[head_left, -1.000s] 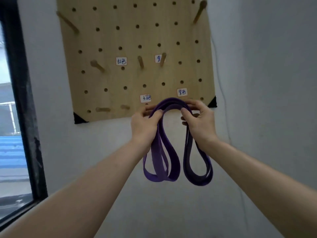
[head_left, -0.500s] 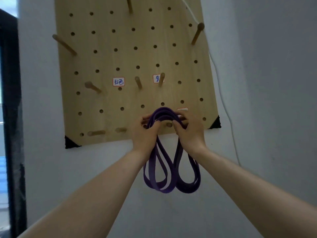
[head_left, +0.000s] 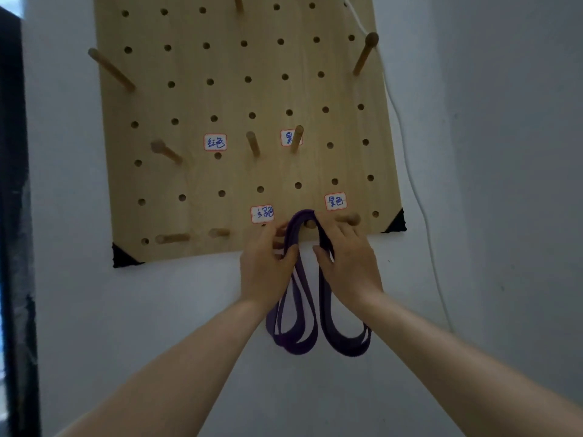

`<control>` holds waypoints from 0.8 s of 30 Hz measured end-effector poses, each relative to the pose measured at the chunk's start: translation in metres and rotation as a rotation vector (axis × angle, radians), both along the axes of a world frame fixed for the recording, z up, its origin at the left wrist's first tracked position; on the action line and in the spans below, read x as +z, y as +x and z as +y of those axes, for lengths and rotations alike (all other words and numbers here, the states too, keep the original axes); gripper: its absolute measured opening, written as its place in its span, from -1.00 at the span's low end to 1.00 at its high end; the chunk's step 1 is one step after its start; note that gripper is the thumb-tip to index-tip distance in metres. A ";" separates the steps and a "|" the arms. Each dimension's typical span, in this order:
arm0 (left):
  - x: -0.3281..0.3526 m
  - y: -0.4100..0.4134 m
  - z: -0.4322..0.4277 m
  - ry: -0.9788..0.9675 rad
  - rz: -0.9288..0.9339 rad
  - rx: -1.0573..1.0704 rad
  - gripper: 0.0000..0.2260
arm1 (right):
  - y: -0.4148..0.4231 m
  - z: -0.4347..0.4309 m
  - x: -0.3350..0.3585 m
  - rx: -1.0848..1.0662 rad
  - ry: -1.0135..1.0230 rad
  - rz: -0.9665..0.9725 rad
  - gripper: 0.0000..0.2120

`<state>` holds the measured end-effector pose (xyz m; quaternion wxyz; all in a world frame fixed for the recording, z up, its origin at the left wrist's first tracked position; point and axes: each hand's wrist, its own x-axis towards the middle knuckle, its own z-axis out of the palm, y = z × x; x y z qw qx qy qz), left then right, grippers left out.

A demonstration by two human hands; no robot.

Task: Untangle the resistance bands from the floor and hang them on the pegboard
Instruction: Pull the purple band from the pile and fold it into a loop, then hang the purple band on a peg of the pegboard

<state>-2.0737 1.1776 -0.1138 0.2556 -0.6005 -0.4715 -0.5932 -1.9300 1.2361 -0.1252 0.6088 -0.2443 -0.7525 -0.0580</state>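
A folded purple resistance band (head_left: 299, 329) is looped over a short wooden peg (head_left: 310, 223) in the bottom row of the wooden pegboard (head_left: 195, 99). My left hand (head_left: 265, 269) grips the band's left strands just below the peg. My right hand (head_left: 348, 266) grips the right strands. The band's loops hang down between my wrists against the white wall. A label (head_left: 335, 201) with handwriting sits just above and right of that peg.
Several bare wooden pegs stick out of the board, such as one (head_left: 363, 58) at upper right and one (head_left: 172, 238) at lower left. A white cable (head_left: 410, 171) runs down the wall to the right. A dark window frame (head_left: 15, 216) borders the left.
Both hands have lifted the band's top loop up and forward onto the bottom-row peg. My view has moved closer to the board.
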 end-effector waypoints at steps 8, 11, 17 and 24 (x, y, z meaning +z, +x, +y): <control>0.021 -0.008 0.019 -0.059 0.059 0.050 -0.74 | -0.012 0.027 0.000 0.209 -0.168 0.095 -0.44; 0.029 -0.009 0.026 -0.118 0.003 0.069 -0.73 | -0.020 0.038 -0.003 0.206 -0.201 0.101 -0.40; 0.021 -0.011 0.010 -0.214 0.041 -0.041 -0.62 | -0.023 0.035 -0.014 0.215 -0.301 0.057 -0.32; -0.033 -0.006 -0.064 -0.446 -0.092 -0.064 -0.72 | 0.015 -0.024 -0.066 0.114 -0.319 0.058 -0.55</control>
